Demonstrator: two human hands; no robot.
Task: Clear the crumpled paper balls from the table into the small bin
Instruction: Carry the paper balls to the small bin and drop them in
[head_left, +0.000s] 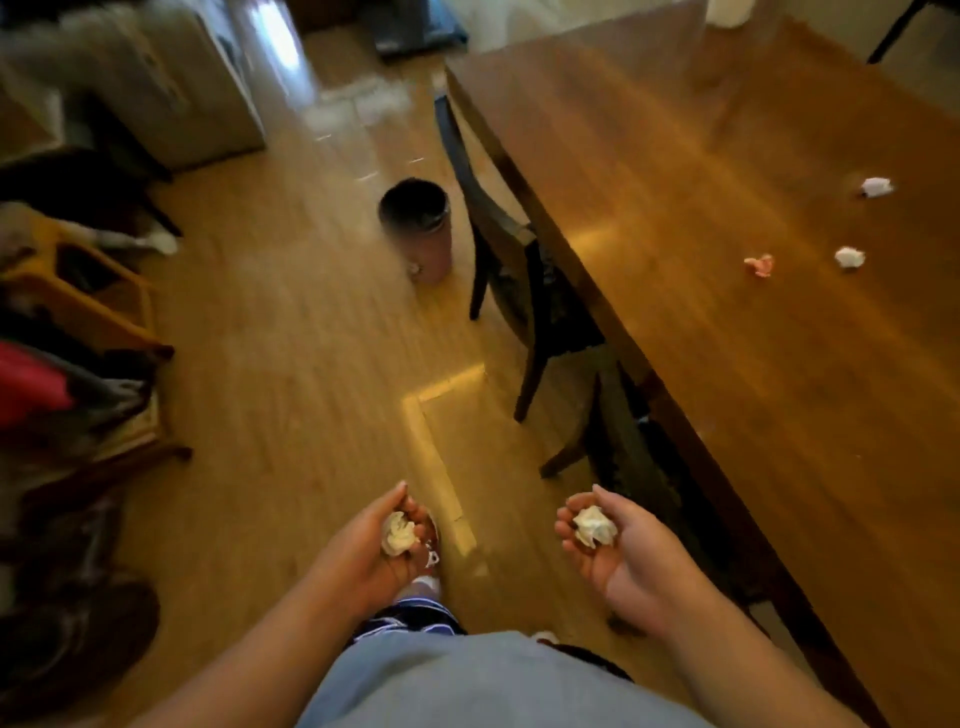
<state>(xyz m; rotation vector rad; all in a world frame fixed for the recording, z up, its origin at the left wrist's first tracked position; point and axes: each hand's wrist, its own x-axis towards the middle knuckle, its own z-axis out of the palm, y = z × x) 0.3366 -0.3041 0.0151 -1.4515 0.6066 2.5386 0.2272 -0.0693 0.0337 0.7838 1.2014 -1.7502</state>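
Note:
My left hand (371, 545) cups a white crumpled paper ball (399, 534), fingers curled around it. In my right hand (618, 551), palm up, lies another white paper ball (595, 526). Both hands hover over the wooden floor, low in the view. The small dark bin (418, 223) stands on the floor farther ahead, beside a chair, its mouth open and facing up. On the brown wooden table (675, 182) at the right lie two white paper balls (877, 187) (850, 257) and a pink one (760, 265).
A dark wooden chair (511, 291) is tucked under the table's left edge, between me and the bin. Yellow stools and piled clothes (78, 322) crowd the left side. A grey cabinet (171, 88) stands at the far left. Open floor runs up the middle.

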